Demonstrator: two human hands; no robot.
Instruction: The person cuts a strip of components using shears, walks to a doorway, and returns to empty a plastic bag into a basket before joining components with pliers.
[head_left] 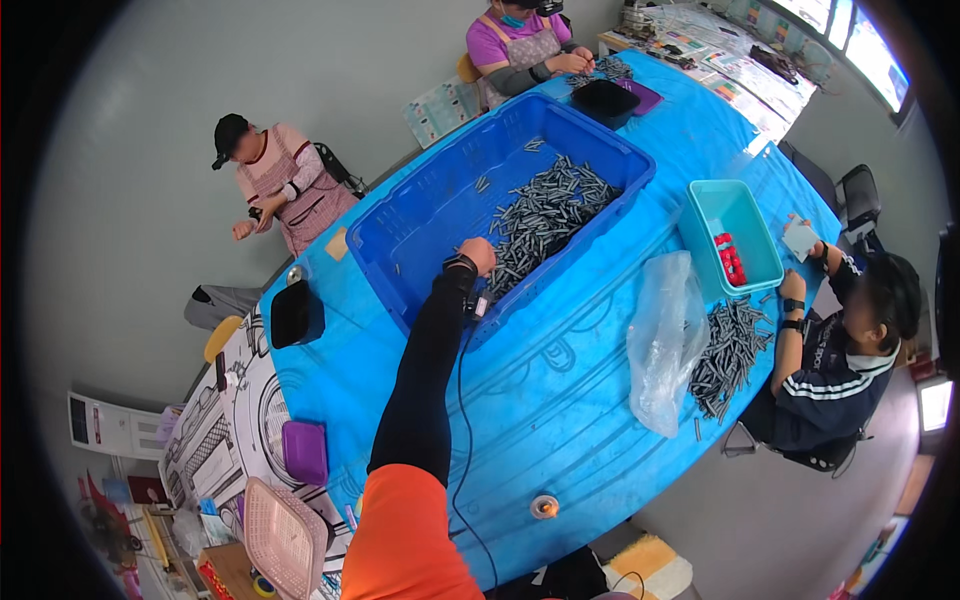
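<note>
Your arm: one arm only in view, black sleeve w/ orange upper part, coming up from lower edge to the big blue crate (420, 215). Can't tell from this view which arm it is; reads as the right.
Right hand (479, 254): inside the crate, at the near edge of the pile of grey metal pins (545, 215). Hand curled, knuckles up; fingers face down into the pins, so can't tell if they're wide, narrow or gripping any.
Pins vs fingers: pile starts right at your fingertips and spreads away up-right across the crate floor twd the far wall. A few stray pins lie apart on the bare crate floor, left of the pile.
Left hand: not in view.
Wrist: dark band on it; a thin black cable (462, 420) runs down from it along the table.
Table (560, 400): blue cover, crate sits on it.
Near you: clear plastic bag (665, 340) to the right, second heap of pins (730, 350) just beside it, teal bin (735, 215) w/ red pieces (730, 258) above that.
Left side: black tray (296, 314), purple box (305, 452), pink basket (285, 540).
Others: three persons seated round the table, hands at their own work, well apart from yours.
</note>
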